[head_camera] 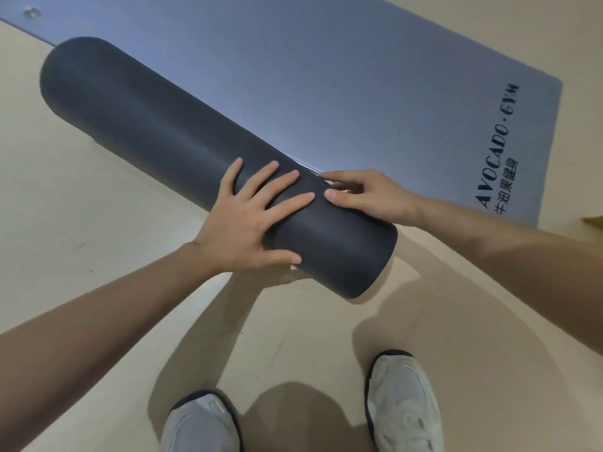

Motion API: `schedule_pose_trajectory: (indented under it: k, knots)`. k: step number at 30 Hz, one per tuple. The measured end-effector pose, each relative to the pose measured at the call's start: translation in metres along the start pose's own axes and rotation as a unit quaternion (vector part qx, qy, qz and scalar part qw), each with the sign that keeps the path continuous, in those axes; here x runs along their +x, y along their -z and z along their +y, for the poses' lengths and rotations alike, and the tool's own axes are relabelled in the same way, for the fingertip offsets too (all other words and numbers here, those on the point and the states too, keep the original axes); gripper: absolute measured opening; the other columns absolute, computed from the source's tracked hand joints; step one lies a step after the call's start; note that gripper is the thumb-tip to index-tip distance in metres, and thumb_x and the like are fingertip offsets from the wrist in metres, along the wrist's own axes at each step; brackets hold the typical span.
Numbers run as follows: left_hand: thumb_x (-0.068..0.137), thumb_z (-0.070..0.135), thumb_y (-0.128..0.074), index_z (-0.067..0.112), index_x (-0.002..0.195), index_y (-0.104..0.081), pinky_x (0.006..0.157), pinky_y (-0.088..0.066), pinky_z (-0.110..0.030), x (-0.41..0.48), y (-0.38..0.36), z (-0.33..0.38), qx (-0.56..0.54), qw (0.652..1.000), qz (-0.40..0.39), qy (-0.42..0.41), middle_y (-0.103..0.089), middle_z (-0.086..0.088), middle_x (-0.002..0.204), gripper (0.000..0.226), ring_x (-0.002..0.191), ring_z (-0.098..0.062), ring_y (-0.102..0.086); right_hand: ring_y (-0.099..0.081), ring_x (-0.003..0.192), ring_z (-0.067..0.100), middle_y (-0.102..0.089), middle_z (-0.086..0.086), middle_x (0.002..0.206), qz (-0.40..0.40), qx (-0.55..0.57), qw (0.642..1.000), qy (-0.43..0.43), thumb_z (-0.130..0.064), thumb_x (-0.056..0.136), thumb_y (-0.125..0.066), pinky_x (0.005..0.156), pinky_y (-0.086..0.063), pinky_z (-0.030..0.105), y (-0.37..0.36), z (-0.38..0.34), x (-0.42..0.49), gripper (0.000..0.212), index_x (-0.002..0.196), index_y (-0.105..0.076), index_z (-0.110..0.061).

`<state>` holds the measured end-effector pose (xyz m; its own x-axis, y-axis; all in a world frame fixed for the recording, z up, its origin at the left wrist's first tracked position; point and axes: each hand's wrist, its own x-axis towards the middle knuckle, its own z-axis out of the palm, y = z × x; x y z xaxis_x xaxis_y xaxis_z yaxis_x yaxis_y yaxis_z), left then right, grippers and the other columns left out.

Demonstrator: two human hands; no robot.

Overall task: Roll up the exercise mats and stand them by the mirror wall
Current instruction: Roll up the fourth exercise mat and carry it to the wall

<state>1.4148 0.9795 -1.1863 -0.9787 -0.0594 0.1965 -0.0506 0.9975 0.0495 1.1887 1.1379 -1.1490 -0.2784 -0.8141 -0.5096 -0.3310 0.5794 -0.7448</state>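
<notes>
Nearest the camera: two white trainers with dark trim, left trainer [199,422] and right trainer [404,399], standing on a pale beige floor [98,197]. Both bare forearms reach forward and meet over the task's thing.

Left hand [248,223]: fingers straight and spread, palm flat, pressing on the top of the dark grey roll [146,119] near its right end. Nothing grasped.

Right hand [368,197]: just beside the left, thumb laid on top of the roll, fingers bent over its far side at the crease where roll meets flat sheet. Grasping the roll.

The roll is the wound-up part of a blue-grey exercise mat [326,76]. It lies on the floor, running diagonally from upper left to lower right. The unrolled sheet lies flat beyond it.

Dark printed lettering [499,145], "AVOCADO·GYM" with smaller characters beside it, runs along the sheet's right edge.

Farthest: a small round metal eyelet [31,12] at the upper left corner.
</notes>
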Motion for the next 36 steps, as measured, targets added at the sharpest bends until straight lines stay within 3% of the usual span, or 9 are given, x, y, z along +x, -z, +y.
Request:
schedule_pose_trajectory:
  k: [5, 8, 10, 16, 20, 25, 29, 33, 36]
  knots:
    - [0.085, 0.092, -0.031, 0.038, 0.158, -0.034, 0.122, -0.013, -0.064, 0.05, 0.001, -0.013, 0.012, 0.999, -0.037, -0.011, -0.041, -0.001, 0.161, 0.09, 0.151, -0.029, -0.033, -0.059, 0.128, 0.006, -0.064, -0.013, 0.138, 0.134, -0.024, 0.986, 0.098, -0.051, 0.081, -0.077, 0.113, -0.045, 0.042, 0.01, 0.066, -0.067, 0.062, 0.138, -0.063, -0.03]
    - [0.085, 0.093, -0.024, 0.04, 0.157, -0.035, 0.121, -0.018, -0.061, 0.077, 0.0, -0.019, 0.001, 0.998, -0.058, -0.015, -0.044, 0.003, 0.159, 0.09, 0.148, -0.027, -0.037, -0.044, 0.144, 0.016, -0.045, -0.004, 0.158, 0.15, -0.187, 0.96, 0.145, -0.067, 0.074, -0.077, 0.118, -0.037, 0.046, 0.012, 0.099, -0.089, 0.093, 0.154, -0.04, -0.038]
    - [0.084, 0.094, -0.02, 0.041, 0.155, -0.037, 0.121, -0.02, -0.058, 0.092, 0.0, -0.022, -0.012, 0.997, -0.068, -0.015, -0.046, 0.004, 0.158, 0.09, 0.147, -0.027, -0.037, -0.044, 0.141, 0.025, -0.037, 0.003, 0.163, 0.165, -0.262, 0.937, 0.161, -0.056, 0.076, -0.083, 0.112, -0.042, 0.049, 0.012, 0.111, -0.086, 0.099, 0.158, -0.029, -0.041]
    - [0.083, 0.094, -0.022, 0.04, 0.147, -0.051, 0.123, -0.013, -0.062, 0.109, 0.002, -0.01, -0.032, 0.995, -0.052, 0.073, -0.045, -0.001, 0.158, 0.089, 0.15, -0.035, -0.03, -0.055, 0.132, 0.04, -0.048, 0.021, 0.152, 0.204, -0.427, 0.812, 0.34, -0.022, 0.097, -0.067, 0.084, -0.06, 0.05, 0.025, 0.104, -0.047, 0.059, 0.15, -0.041, -0.028]
    - [0.092, 0.079, -0.04, 0.031, 0.144, -0.057, 0.122, -0.02, -0.059, 0.085, -0.005, 0.021, -0.069, 0.979, 0.048, 0.186, -0.046, -0.006, 0.157, 0.073, 0.148, -0.035, -0.033, -0.066, 0.122, 0.036, -0.056, 0.023, 0.146, 0.167, -0.439, 0.791, 0.392, -0.025, 0.104, -0.055, 0.076, -0.063, 0.045, 0.046, 0.097, -0.045, 0.041, 0.144, -0.054, -0.02]
    - [0.078, 0.085, -0.052, 0.022, 0.154, -0.042, 0.117, -0.025, -0.067, 0.034, -0.001, 0.089, -0.171, 0.95, 0.076, 0.249, -0.026, -0.009, 0.168, 0.099, 0.155, -0.041, -0.014, -0.075, 0.072, 0.032, -0.066, 0.016, 0.135, 0.188, -0.37, 0.825, 0.384, -0.015, 0.084, -0.076, 0.061, -0.059, 0.035, 0.04, 0.072, -0.047, 0.056, 0.137, -0.062, -0.027]
    - [0.054, 0.099, -0.054, 0.026, 0.162, -0.024, 0.115, -0.007, -0.076, 0.027, 0.005, 0.121, -0.152, 0.943, -0.007, 0.295, -0.001, -0.009, 0.172, 0.133, 0.155, -0.047, 0.008, -0.076, 0.099, 0.019, -0.069, 0.003, 0.132, 0.179, -0.167, 0.919, 0.31, -0.01, 0.079, -0.083, 0.078, -0.061, 0.038, 0.001, 0.072, -0.06, 0.058, 0.135, -0.067, -0.015]
    - [0.057, 0.088, -0.059, 0.029, 0.153, -0.043, 0.112, -0.006, -0.081, 0.026, 0.0, 0.117, -0.08, 0.966, -0.047, 0.242, -0.016, -0.011, 0.171, 0.114, 0.155, -0.049, -0.001, -0.074, 0.092, 0.013, -0.073, 0.0, 0.127, 0.133, -0.141, 0.957, 0.216, -0.019, 0.082, -0.086, 0.084, -0.061, 0.036, -0.027, 0.088, -0.066, 0.065, 0.142, -0.06, -0.02]
    - [0.061, 0.087, -0.058, 0.028, 0.151, -0.048, 0.114, -0.006, -0.079, 0.023, -0.005, 0.116, -0.087, 0.968, -0.037, 0.232, -0.023, -0.011, 0.169, 0.107, 0.155, -0.048, -0.005, -0.07, 0.101, 0.008, -0.068, -0.008, 0.134, 0.103, -0.109, 0.976, 0.158, -0.048, 0.077, -0.082, 0.093, -0.06, 0.037, -0.021, 0.089, -0.068, 0.077, 0.146, -0.056, -0.028]
